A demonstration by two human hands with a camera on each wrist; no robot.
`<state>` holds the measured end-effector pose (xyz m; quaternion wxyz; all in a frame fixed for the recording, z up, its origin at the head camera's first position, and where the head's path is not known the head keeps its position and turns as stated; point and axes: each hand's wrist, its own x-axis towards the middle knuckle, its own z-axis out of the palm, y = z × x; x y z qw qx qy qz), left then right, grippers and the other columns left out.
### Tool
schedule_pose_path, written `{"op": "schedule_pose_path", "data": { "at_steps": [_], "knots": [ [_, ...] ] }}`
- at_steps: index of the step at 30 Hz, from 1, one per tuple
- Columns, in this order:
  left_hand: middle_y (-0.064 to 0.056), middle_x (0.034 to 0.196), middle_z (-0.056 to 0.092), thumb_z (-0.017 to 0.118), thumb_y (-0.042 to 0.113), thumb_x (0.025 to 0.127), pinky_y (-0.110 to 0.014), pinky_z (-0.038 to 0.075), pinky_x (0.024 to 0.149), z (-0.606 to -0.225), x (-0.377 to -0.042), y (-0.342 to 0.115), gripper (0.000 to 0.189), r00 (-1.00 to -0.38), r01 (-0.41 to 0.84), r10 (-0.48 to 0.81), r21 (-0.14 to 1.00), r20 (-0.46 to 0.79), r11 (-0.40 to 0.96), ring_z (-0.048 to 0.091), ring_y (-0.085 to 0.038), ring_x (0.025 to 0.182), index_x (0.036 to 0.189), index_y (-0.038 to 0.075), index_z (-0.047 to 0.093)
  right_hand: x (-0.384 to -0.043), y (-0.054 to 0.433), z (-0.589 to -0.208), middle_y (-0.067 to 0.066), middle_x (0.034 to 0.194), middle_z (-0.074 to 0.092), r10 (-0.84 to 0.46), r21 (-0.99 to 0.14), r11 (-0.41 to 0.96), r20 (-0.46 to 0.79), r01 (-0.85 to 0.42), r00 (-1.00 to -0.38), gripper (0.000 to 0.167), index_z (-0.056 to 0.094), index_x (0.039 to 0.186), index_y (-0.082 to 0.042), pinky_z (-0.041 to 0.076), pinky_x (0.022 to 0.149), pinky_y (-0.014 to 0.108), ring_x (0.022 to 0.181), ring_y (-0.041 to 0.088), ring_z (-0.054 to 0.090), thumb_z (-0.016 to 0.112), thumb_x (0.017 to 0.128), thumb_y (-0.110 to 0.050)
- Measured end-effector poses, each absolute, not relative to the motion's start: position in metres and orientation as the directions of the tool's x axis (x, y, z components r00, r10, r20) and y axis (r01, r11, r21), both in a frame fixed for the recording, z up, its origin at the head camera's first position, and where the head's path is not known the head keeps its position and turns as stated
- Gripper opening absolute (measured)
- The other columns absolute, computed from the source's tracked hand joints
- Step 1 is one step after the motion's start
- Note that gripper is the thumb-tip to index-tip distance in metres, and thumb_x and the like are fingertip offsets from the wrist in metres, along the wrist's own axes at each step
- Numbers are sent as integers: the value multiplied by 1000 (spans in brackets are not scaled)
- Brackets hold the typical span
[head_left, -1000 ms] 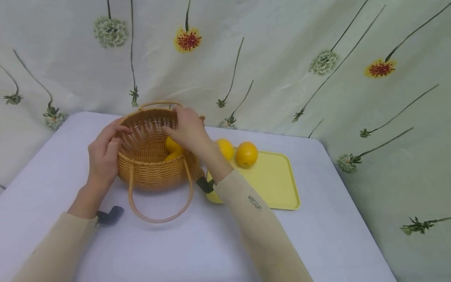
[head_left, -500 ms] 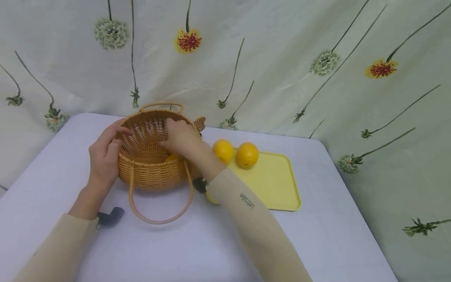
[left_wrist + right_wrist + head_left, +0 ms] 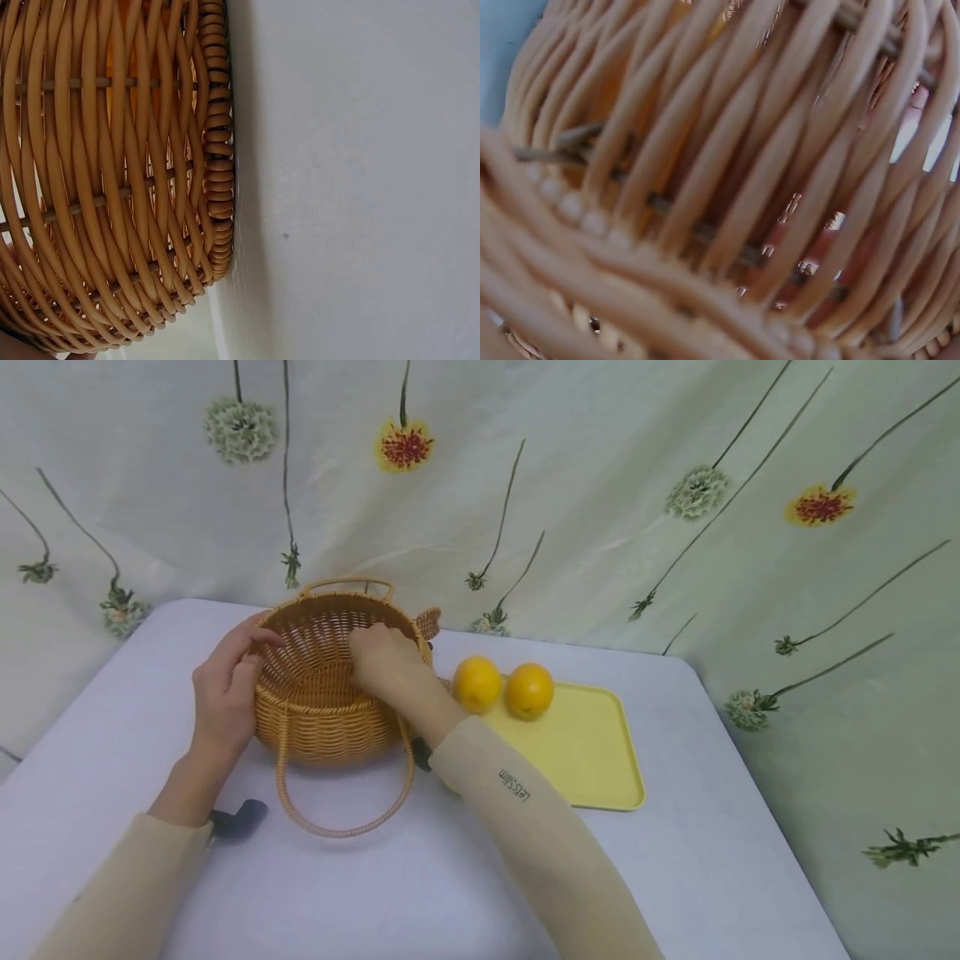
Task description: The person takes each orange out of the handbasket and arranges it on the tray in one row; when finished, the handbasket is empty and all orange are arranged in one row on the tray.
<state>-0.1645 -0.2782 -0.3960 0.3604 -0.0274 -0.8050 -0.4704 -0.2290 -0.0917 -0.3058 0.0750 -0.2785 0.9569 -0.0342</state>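
A round wicker basket (image 3: 330,739) stands on the left part of the table. My left hand (image 3: 228,693) grips its left rim, with fingers bent over the edge into it. My right hand (image 3: 390,668) is down inside the basket's right half, and its fingers are hidden behind the back of the hand. In both wrist views the basket's weave (image 3: 90,172) fills much of the picture, and something orange-yellow shows through the gaps. Whether the right hand holds that cannot be seen.
Right of the basket lies a yellow tray (image 3: 588,756). Two oranges, one at the left (image 3: 477,683) and one beside it (image 3: 529,691), sit at its far left corner. A handle loop (image 3: 343,832) of the basket droops toward the front. A patterned cloth (image 3: 570,568) hangs behind the table.
My right hand has gone from the basket's right rim down into it and now covers the yellow-orange fruit seen there earlier. The left hand has kept its place.
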Motion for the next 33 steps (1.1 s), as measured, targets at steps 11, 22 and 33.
{"op": "schedule_pose_path", "data": {
  "at_steps": [11, 22, 33],
  "knots": [
    [-4, 151, 62, 35, 9, 100, -13, 35, 116, -396, -165, -278, 37, -735, 401, -288, 736, 614, 545, 51, -16, 147, 112, 1, 69, -235, -93, -306, 0, 114, 70, -532, -78, 847, -144, -526, -835, 15, 69, 114, -15, 54, 80, 28, 96, 17, 63, 63, 100, -12],
    [-5, 150, 62, 35, 9, 101, -14, 35, 117, -394, -164, -278, 38, -735, 397, -291, 737, 612, 547, 51, -22, 147, 114, 2, 70, -244, -98, -308, -1, 105, 60, -522, -174, 853, -254, -492, -815, 29, 59, 115, -16, 48, 75, 27, 90, 14, 55, 71, 94, -34],
    [-5, 151, 61, 34, 11, 102, -16, 35, 119, -395, -164, -277, 38, -742, 394, -290, 743, 605, 541, 51, -22, 147, 114, 1, 69, -247, -98, -310, 0, 100, 59, -496, -235, 867, -306, -440, -813, 34, 56, 110, -16, 49, 66, 28, 83, 15, 56, 76, 87, -33]
  ]
}}
